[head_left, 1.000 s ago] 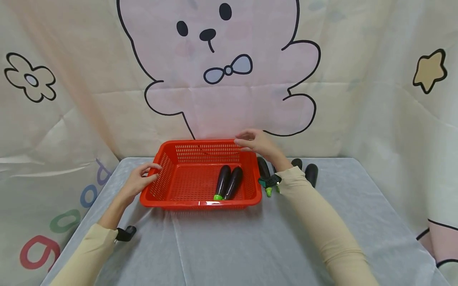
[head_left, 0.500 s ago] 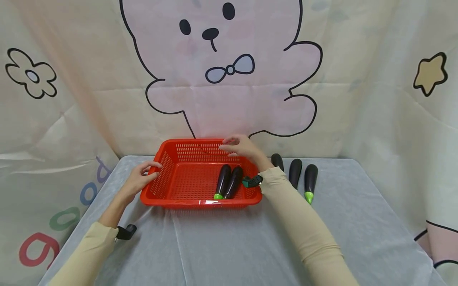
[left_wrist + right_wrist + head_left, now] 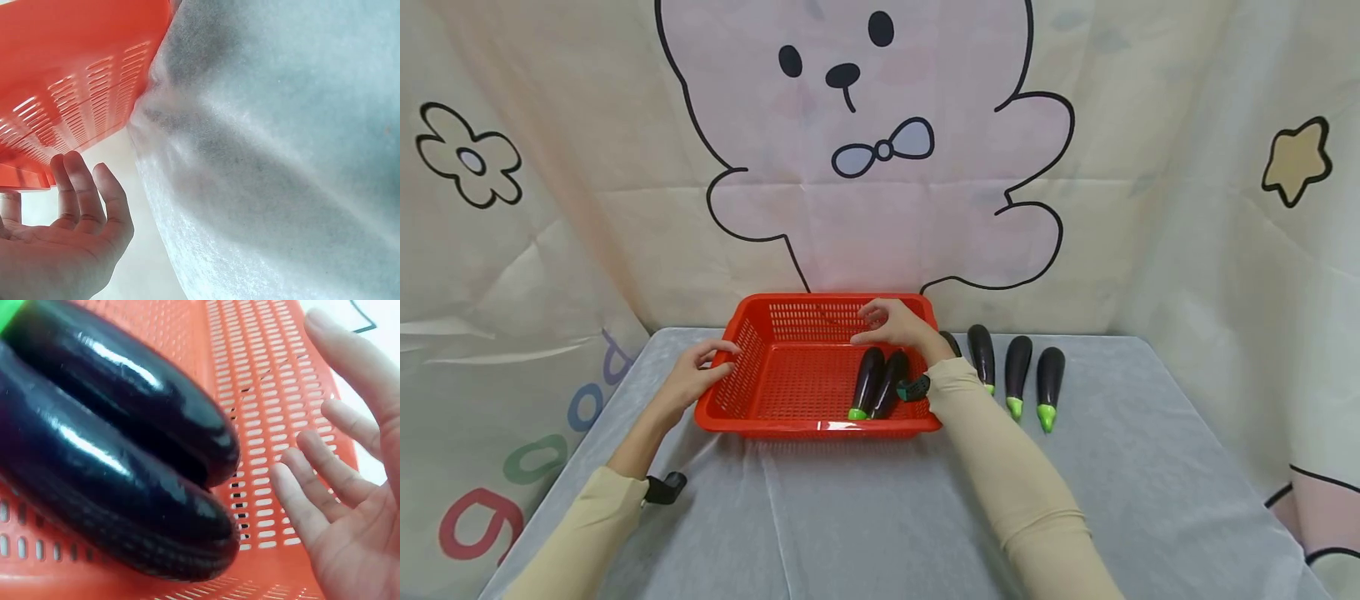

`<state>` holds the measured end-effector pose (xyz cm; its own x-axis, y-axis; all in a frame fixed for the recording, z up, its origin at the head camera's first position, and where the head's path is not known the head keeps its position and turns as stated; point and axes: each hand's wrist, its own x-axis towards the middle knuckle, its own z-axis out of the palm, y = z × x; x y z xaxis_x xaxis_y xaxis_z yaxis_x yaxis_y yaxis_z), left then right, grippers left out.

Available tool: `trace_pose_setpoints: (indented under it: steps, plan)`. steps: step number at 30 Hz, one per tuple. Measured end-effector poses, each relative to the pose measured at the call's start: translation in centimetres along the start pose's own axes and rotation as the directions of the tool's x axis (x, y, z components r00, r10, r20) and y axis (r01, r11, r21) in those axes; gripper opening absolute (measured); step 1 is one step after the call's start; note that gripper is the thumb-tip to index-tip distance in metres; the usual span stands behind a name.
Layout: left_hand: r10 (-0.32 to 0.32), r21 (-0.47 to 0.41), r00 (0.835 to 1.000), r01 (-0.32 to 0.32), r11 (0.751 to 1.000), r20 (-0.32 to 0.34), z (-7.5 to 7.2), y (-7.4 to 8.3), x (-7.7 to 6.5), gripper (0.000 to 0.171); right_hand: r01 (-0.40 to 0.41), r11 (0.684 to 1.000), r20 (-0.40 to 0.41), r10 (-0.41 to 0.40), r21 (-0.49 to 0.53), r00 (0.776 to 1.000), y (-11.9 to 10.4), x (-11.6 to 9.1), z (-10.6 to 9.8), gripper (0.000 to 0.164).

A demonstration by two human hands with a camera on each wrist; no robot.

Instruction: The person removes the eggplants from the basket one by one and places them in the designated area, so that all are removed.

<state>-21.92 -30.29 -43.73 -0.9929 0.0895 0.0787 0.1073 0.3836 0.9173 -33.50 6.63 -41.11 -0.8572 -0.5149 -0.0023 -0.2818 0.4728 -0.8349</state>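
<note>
My left hand [image 3: 688, 379] rests at the left rim of the red plastic basket [image 3: 771, 429], its fingers loosely bent. In the left wrist view several fingertips [image 3: 74, 164] of it stand close outside the slotted wall. Two glossy dark eggplants lie side by side at the right in the basket, the left eggplant [image 3: 867, 382] with its green cap toward me and the right eggplant [image 3: 889, 385] partly behind my wrist strap. Over their far ends hovers my right hand [image 3: 895, 325], fingers spread and holding nothing. The right wrist view shows its open palm beside the rounded eggplant ends.
Right of the basket, several more eggplants [image 3: 1017, 371] lie in a row on the grey cloth-covered table [image 3: 865, 517]; my right forearm partly hides the leftmost one. A printed curtain [image 3: 1112, 208] hangs close behind the basket.
My right hand has moved left and down from the basket's back right corner to over the eggplants inside, uncovering more of the row on the table. The left hand has stayed in place.
</note>
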Motion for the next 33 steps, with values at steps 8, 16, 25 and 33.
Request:
trace_pose_setpoints:
  steps: [8, 16, 25, 33]
  plan:
    - [0.005, 0.006, 1.0, -0.005, 1.0, 0.004, 0.0, -0.3, 0.0, 0.03, -0.028, 0.999, 0.008, 0.028, 0.033, 1.0, -0.3, 0.0, 1.1, 0.069]
    - [-0.009, 0.004, 1.0, 0.009, 1.0, 0.001, 0.1, -0.1, -0.1, 0.031, -0.065, 0.99, -0.055, 0.073, 0.122, 0.996, -0.7, -0.3, 1.7, 0.068]
    - [-0.023, 0.01, 1.0, 0.023, 1.0, 0.01, 0.0, 0.6, -0.3, 0.032, -0.16, 0.986, 0.004, 0.16, 0.035, 0.987, -0.5, -0.4, 2.2, 0.071]
    - [-0.003, 0.006, 1.0, 0.003, 1.0, 0.011, 0.1, 0.1, -0.1, 0.03, -0.186, 0.982, 0.046, 0.188, -0.044, 0.981, 0.0, -0.2, 2.7, 0.065]
